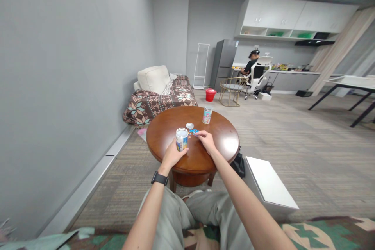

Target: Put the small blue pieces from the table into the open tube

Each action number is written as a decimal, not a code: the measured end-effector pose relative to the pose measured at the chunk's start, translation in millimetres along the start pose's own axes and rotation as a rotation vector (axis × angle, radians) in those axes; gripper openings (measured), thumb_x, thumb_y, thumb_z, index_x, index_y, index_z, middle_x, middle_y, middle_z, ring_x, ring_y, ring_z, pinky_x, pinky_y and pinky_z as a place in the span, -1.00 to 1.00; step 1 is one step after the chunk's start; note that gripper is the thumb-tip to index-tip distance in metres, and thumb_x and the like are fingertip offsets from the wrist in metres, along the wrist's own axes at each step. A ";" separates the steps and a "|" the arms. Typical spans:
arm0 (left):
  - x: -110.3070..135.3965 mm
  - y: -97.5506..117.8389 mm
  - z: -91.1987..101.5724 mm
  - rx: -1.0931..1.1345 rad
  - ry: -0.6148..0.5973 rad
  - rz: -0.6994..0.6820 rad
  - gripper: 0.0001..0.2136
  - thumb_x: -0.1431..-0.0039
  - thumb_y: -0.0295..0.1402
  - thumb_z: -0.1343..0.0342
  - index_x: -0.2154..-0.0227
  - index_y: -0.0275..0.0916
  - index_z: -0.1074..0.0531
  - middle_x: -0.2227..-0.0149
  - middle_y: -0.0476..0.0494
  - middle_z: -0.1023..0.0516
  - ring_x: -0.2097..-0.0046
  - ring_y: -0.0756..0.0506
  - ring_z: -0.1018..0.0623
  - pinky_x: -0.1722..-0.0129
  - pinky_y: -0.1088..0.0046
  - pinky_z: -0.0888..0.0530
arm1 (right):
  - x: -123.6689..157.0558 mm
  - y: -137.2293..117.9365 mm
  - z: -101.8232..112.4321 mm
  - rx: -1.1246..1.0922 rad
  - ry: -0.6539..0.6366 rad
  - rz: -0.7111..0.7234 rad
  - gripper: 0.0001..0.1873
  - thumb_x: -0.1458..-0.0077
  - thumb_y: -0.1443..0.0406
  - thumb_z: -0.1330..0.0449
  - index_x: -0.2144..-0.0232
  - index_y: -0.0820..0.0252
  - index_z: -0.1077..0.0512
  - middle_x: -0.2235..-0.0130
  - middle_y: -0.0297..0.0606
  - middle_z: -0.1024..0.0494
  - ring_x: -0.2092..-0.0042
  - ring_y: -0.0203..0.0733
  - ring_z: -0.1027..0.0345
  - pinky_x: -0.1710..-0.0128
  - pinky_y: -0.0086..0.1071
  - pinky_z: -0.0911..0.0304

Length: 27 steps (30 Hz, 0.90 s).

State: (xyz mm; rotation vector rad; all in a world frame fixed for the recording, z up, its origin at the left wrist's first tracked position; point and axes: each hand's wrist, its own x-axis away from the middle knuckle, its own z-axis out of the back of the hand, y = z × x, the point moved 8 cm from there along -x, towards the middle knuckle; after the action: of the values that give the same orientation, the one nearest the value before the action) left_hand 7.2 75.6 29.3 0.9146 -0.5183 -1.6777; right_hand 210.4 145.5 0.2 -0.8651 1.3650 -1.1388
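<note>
Open can [181, 139], white with a blue-and-yellow label, upright near the front of the round brown worktop [225, 140], clasped from behind by left hand [172, 155], fingers curled round its side. Just to its right, small colourful pieces [193, 132] under the bunched fingertips of right hand [206, 141]; any grip on them too small to tell. Loose lid [190, 126] just behind the can; second can [207, 115] farther back, apart from both hands.
</note>
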 end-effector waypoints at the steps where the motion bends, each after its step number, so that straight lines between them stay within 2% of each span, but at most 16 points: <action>1: 0.0 0.1 0.1 0.001 0.000 -0.003 -0.58 -0.02 -0.23 -0.26 0.06 -0.21 -0.34 0.09 -0.22 -0.58 0.08 -0.22 -0.57 0.07 0.29 -0.44 | 0.3 2.0 -1.8 -0.038 -0.013 -0.034 -0.78 0.17 0.18 -0.30 0.44 0.18 -0.51 0.35 -0.23 -0.59 0.24 -0.11 -0.50 0.14 -0.25 -0.37; 5: -0.1 0.0 -0.4 -0.001 -0.004 -0.002 -0.58 -0.02 -0.23 -0.26 0.06 -0.20 -0.33 0.09 -0.22 -0.58 0.08 -0.22 -0.57 0.06 0.29 -0.44 | 2.7 5.1 -6.1 -0.145 -0.018 -0.129 -0.67 0.23 0.13 -0.35 0.44 0.17 -0.39 0.45 -0.26 -0.57 0.35 -0.12 -0.52 0.35 -0.33 -0.39; 9: -0.3 -1.0 -1.2 0.004 -0.007 0.006 -0.57 -0.02 -0.24 -0.26 0.05 -0.19 -0.33 0.10 -0.20 -0.58 0.07 -0.21 -0.57 0.06 0.30 -0.45 | 5.5 1.3 -10.4 -0.175 -0.038 -0.138 -0.63 0.21 0.10 -0.33 0.46 0.12 -0.27 0.40 -0.26 -0.60 0.35 -0.16 -0.52 0.42 -0.40 -0.35; 12: -0.4 -1.4 -1.5 -0.004 -0.004 0.002 -0.57 -0.02 -0.23 -0.26 0.05 -0.20 -0.33 0.10 -0.22 -0.58 0.07 -0.22 -0.57 0.07 0.29 -0.45 | 6.3 0.1 -11.5 -0.113 -0.050 -0.135 -0.64 0.20 0.09 -0.31 0.46 0.12 -0.26 0.43 -0.29 -0.58 0.44 -0.22 -0.46 0.48 -0.43 -0.29; 17: 0.0 -0.9 -0.9 -0.011 -0.002 0.001 -0.58 -0.02 -0.22 -0.26 0.07 -0.20 -0.33 0.10 -0.23 -0.58 0.08 -0.22 -0.57 0.07 0.30 -0.45 | 5.2 -3.4 -6.4 0.026 -0.021 -0.079 -0.65 0.19 0.04 -0.29 0.46 0.16 -0.36 0.54 -0.36 -0.47 0.50 -0.26 -0.36 0.48 -0.41 -0.24; 20: 0.3 0.0 -0.1 -0.014 -0.005 0.005 -0.58 -0.02 -0.22 -0.26 0.07 -0.20 -0.33 0.08 -0.23 -0.58 0.07 -0.22 -0.57 0.06 0.30 -0.44 | 5.7 -4.2 -4.1 0.079 -0.006 -0.068 -0.66 0.19 0.03 -0.29 0.49 0.15 -0.36 0.57 -0.39 -0.43 0.50 -0.25 -0.34 0.47 -0.41 -0.24; 24: 0.8 1.4 0.4 -0.016 -0.012 0.010 -0.58 -0.02 -0.23 -0.26 0.06 -0.19 -0.33 0.09 -0.21 -0.58 0.06 -0.22 -0.57 0.06 0.30 -0.44 | 6.5 -2.5 -6.1 -0.010 -0.015 -0.085 -0.61 0.21 0.03 -0.31 0.52 0.11 -0.24 0.52 -0.39 -0.46 0.47 -0.23 -0.39 0.47 -0.41 -0.26; 27: 1.2 2.2 0.7 -0.007 -0.015 0.010 -0.57 -0.02 -0.23 -0.26 0.05 -0.19 -0.33 0.09 -0.20 -0.58 0.06 -0.22 -0.56 0.05 0.30 -0.43 | 5.7 -1.4 -8.0 -0.028 -0.024 -0.092 -0.59 0.23 0.03 -0.32 0.52 0.11 -0.24 0.53 -0.39 -0.46 0.47 -0.24 -0.39 0.49 -0.43 -0.24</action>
State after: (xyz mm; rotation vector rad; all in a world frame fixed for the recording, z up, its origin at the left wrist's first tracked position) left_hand 7.9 73.8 31.0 0.8936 -0.5256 -1.6777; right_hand 201.6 140.9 -0.6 -0.9671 1.3361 -1.1786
